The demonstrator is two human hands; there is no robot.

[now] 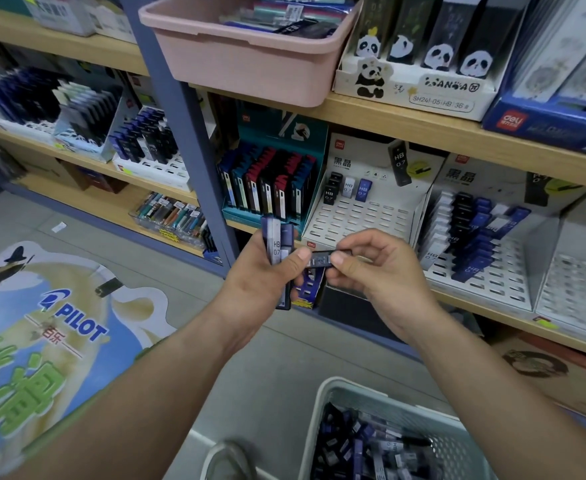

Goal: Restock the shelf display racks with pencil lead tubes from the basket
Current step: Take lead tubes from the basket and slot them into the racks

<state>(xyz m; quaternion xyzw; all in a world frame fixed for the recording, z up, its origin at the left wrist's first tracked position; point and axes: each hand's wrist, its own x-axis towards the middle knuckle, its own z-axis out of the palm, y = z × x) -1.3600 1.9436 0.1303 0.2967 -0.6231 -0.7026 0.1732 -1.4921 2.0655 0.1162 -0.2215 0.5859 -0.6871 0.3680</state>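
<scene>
Before the rack (364, 216), right hand (378, 271) pinching lead tube (321, 259), axis level

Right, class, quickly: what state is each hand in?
Left hand: closed round a bundle of lead tubes.
Right hand: pinching a single dark tube.

Left hand (262, 271) grips several lead tubes (277, 249); right hand (371, 268) pinches one tube (321, 259) (basket (322, 410) below).
</scene>
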